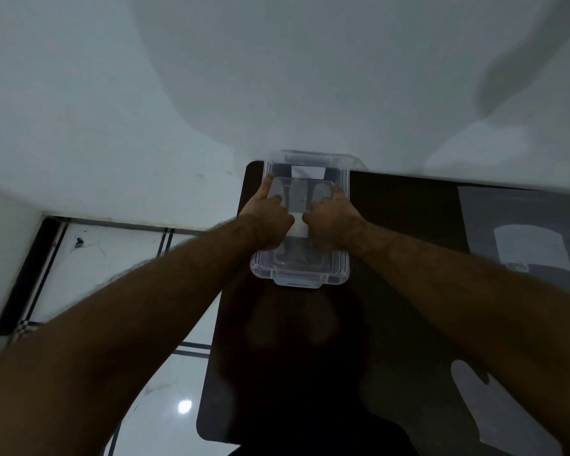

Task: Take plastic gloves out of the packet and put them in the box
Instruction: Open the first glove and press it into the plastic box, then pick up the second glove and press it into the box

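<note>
A clear plastic box [298, 278] stands on the dark table [392, 307] against the white wall. Both of my hands reach inside it. My left hand [269, 218] and my right hand [333, 222] press down on a flat stack of clear plastic gloves [298, 192] with a white paper band across the middle. My fingers are spread on the stack's far corners. A flat grey packet [524, 235] with a pale glove picture lies on the table at the right. The box's clear lid [320, 156] stands up behind the box against the wall.
A loose clear glove [494, 413] lies on the table at the near right, partly under my right forearm. White tiled floor [96, 258] with dark lines shows to the left of the table. The wall closes off the far side.
</note>
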Tool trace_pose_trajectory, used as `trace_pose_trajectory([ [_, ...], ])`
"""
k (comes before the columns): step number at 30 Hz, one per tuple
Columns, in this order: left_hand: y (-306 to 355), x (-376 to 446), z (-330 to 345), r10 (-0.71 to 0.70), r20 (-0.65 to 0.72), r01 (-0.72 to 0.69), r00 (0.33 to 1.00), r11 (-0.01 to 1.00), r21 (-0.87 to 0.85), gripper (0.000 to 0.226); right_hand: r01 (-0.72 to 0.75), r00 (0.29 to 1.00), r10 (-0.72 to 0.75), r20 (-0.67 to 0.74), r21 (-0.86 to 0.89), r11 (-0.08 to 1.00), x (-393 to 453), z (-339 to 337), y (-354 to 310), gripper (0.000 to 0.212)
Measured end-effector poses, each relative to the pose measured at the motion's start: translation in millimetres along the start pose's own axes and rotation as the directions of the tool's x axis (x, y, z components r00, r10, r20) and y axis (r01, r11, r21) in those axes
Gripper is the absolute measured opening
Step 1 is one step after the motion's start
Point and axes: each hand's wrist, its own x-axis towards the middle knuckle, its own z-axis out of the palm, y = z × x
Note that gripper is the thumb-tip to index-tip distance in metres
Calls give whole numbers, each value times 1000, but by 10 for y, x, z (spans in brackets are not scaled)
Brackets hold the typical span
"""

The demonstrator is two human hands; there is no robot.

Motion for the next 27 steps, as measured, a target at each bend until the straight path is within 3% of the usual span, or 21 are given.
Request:
trace_pose_trajectory([
  [3, 110, -182, -177, -71, -55, 67, 996, 995, -70, 38, 0, 997, 3, -83, 30, 1000, -171, -58, 17, 38],
  [5, 250, -389, -333, -145, -106, 123, 984, 975, -186, 40, -13, 981, 43, -188, 158, 987, -437, -57, 43, 35],
  [9, 738, -867, -484, -232, -198, 136, 952, 903, -407, 21, 52, 886, 132, -445, 379, 924, -1284, 189, 73, 31],
  [14, 1722, -1254, -618, -96, -134, -4, 986, 796, -605, 16, 27, 945, 150, -291, 525, 851, -2503, 940, 61, 27],
  [20, 2923, -1285, -633, 14, -173, -119, 985, 782, -612, 21, -76, 974, 188, -128, 598, 798, -3770, 2135, 81, 29],
  [27, 4073, -1049, -783, 223, -158, -272, 962, 731, -625, 29, -153, 969, 237, -64, 595, 789, -4893, 3080, 295, 81],
])
